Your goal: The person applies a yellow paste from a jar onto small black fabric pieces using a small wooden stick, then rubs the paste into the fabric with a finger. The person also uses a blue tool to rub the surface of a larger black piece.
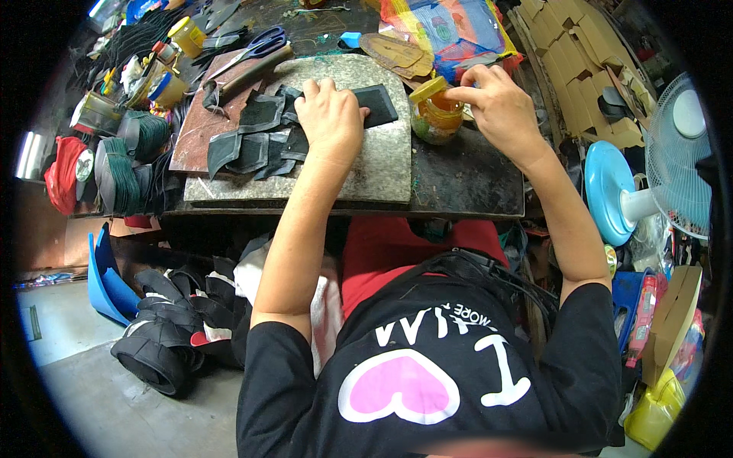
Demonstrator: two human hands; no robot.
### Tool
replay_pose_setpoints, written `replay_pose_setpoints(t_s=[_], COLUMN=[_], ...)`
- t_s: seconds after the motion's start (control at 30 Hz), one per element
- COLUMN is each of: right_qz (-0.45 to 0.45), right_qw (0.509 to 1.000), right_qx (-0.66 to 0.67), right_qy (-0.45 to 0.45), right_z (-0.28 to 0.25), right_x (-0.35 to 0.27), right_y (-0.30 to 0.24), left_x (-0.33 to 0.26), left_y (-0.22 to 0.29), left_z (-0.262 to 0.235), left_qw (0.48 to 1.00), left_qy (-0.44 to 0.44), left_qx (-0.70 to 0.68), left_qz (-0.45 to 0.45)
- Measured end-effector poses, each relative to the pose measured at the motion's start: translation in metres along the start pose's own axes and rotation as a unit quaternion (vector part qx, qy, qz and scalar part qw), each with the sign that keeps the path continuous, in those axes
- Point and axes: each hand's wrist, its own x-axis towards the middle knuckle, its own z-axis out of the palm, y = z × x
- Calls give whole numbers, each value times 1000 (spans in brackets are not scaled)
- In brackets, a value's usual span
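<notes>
Left hand (pixel 330 114) on dark pieces (pixel 261 112), grip hidden; likely light, bendy, edges best. Right hand (pixel 498 105) by jar (pixel 437 118); pinch unclear.

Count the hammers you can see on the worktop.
1: a hammer lies over the reddish slab, between the scissors and the black pieces. Others may be hidden.

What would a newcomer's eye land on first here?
Probably the pink heart on the black T-shirt, large at bottom centre. Next, the left hand over black pieces on the pale slab, and the right hand beside a yellow-rimmed jar at the slab's right. The blue-based fan stands out near the right edge.
</notes>
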Motion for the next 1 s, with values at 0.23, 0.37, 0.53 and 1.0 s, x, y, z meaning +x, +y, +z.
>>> replay_pose_setpoints(t_s=[0.23, 0.37, 0.53, 1.0], right_qz=[5, 19, 13, 205], right_qw=[998, 999, 993, 755], right_qx=[19, 29, 114, 574], right_qy=[61, 30, 11, -243], right_z=[-19, -26, -36, 35], right_x=[-5, -15, -25, -40], right_y=[-2, -6, -13, -59], left_x=[-3, -6, -15, -46], left_y=[2, 6, -12, -11], left_z=[4, -7, -32, -13], left_qw=[997, 982, 765, 899], left_qy=[38, 57, -108, -129], left_qx=[-62, -176, -631, -419], left_qz=[4, 32, -70, 20])
